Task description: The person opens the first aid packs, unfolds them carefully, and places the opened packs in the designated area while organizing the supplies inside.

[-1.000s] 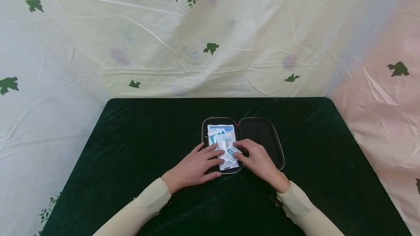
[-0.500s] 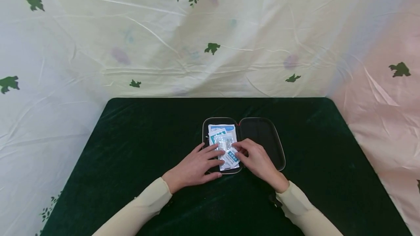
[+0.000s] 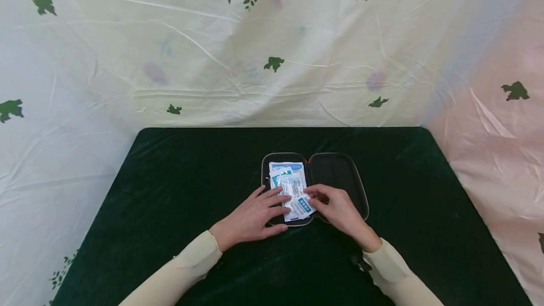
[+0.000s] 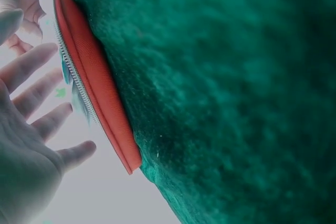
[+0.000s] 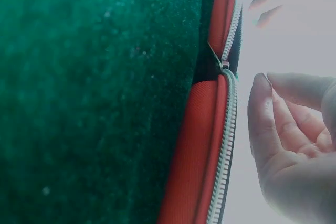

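Observation:
A zip case [image 3: 339, 178], black inside and red outside in the wrist views, lies unfolded on the table. Its left half holds a stack of flat packets, including a white-and-blue packet [image 3: 297, 166], a teal-and-white packet [image 3: 280, 174] and a clear crinkled packet [image 3: 291, 184]. On top, at the front, lies a small white-and-blue sachet [image 3: 302, 206]. My right hand [image 3: 340, 207] pinches its right edge; thumb and index fingertips meet in the right wrist view. My left hand [image 3: 257, 215] spreads its fingers over the left rim, fingertips at the packets.
Dark green velvet cloth [image 3: 195, 169] covers the table around the case. Behind and at both sides hangs a pale curtain [image 3: 212, 60] with leaf prints. The case's zip teeth [image 5: 227, 129] run along its rim near my right hand.
My right hand has shifted slightly right and toward me, and the small sachet has slid and turned with it. The left hand has stayed in place.

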{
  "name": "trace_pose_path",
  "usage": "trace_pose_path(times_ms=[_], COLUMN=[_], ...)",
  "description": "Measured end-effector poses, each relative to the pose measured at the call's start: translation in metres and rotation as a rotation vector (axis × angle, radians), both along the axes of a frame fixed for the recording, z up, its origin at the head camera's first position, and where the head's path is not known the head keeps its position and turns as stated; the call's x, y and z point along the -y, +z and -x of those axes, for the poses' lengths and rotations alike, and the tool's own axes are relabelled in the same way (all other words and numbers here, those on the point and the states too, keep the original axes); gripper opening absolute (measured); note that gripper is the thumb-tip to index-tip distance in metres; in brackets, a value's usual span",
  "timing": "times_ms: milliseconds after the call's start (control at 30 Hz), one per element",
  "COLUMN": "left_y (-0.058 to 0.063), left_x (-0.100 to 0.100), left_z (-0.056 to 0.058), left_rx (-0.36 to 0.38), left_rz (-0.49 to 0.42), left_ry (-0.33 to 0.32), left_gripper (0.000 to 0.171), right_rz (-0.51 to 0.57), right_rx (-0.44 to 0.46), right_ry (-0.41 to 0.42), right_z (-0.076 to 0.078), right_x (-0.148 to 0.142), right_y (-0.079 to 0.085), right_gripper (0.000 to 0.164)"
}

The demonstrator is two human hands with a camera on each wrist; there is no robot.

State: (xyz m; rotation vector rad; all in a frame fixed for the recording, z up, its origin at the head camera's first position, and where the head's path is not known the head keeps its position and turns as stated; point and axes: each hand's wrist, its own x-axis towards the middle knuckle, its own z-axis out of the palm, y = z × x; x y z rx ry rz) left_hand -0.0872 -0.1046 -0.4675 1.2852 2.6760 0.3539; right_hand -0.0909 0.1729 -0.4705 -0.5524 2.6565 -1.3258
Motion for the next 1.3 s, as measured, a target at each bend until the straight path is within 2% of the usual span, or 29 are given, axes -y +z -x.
trace_pose_path(times_ms=[433,700,1033,1300], left_y=[0.002,0.005,0.006,0.003], left_x=[-0.006,-0.021,-0.043,-0.054], left_z=[0.001,0.002,0.004,0.006], left_rx=[-0.074,-0.107,-0.137,-0.110], left_rz=[-0.061,-0.119,-0.054,-0.035], left_ry=[-0.011,-0.019,-0.038,-0.036], left_gripper=[0.049,0.048,0.044,0.044], right_rz=[0.056,0.043,0.037,0.001], right_rx=[-0.024,-0.043,-0.066,-0.049], right_ry=[-0.144,-0.220,-0.275,-0.349], right_z=[-0.008,-0.010,-0.015,-0.021], right_x=[-0.016,-0.030,-0.057,-0.081], right_y=[0.005,0.009,0.010,0.012], right_gripper=[0.026,0.027,0.027,0.031])
